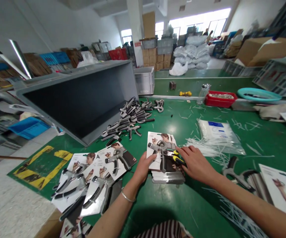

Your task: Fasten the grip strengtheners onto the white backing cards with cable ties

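Note:
My left hand (143, 168) is closed on the left edge of a printed backing card (150, 137), its thumb near a grey and black hand grip strengthener (161, 145) lying on the card. The card rests above a stack of cards (168, 178). My right hand (194, 162) is wrapped round the handles of small yellow and black cutting pliers (179, 158); their jaws point left, against the strengthener's middle. Whether the jaws touch a tie there, I cannot tell. Left of my left hand lie several cards with strengtheners on them (118, 162), overlapping each other.
A grey crate (83, 72) lies tipped on its side, loose strengtheners (135, 114) heaped at its mouth. White cable ties (202, 147) lie scattered near a plastic bag (217, 134). A red tray (221, 99) and a turquoise basin (259, 94) stand behind. More cards (281, 185) are at right.

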`<state>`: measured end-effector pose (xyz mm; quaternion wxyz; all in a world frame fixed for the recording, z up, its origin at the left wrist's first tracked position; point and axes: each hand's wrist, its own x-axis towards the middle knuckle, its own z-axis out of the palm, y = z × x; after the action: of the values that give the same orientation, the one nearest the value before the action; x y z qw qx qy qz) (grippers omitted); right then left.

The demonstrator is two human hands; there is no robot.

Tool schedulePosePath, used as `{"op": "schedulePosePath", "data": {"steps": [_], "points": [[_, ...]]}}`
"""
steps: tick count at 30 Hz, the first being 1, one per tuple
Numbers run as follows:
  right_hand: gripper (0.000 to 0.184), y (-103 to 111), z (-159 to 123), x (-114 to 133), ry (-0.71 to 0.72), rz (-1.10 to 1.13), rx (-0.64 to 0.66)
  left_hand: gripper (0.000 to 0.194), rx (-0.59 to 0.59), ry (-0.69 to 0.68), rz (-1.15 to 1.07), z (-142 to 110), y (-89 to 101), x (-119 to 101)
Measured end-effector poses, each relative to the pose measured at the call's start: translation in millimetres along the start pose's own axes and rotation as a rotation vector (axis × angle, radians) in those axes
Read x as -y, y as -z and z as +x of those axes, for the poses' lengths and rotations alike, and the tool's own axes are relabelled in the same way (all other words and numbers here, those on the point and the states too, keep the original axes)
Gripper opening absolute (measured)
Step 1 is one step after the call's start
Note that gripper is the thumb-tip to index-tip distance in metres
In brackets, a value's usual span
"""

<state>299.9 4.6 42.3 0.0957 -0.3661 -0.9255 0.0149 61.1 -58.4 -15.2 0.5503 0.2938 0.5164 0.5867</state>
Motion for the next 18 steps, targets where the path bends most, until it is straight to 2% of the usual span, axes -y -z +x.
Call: {"op": "schedulePosePath", "data": {"steps": [3, 8, 10, 14, 18], "points": [[0.063, 1.2, 8.1, 2.7, 0.051, -0.103, -0.014, 0.045, -0.010, -0.021, 0.013, -0.1, 0.1, 1.4], [0.065, 0.4, 11.3, 8.3, 0.056, -0.113, -0.034, 0.046, 0.005, -0.019, 0.012, 2.3, 1.5, 2.5], [0.056, -1.3, 16.1, 8.0, 0.059, -0.111, -0.003, 0.044, 0.016, -0.009, 0.017, 3.3, 2.3, 2.2], [0.027, -5.7, 25.6, 0.3, 0.033, -0.053, 0.134, 0.044, 0.024, -0.016, -0.012, 2.3, 1.3, 0.6], [0.028, -10.4, 17.1, -10.1, 0.046, 0.054, 0.199, 0.045, 0.025, 0.006, -0.044, -0.4, -2.7, -2.6]]}}
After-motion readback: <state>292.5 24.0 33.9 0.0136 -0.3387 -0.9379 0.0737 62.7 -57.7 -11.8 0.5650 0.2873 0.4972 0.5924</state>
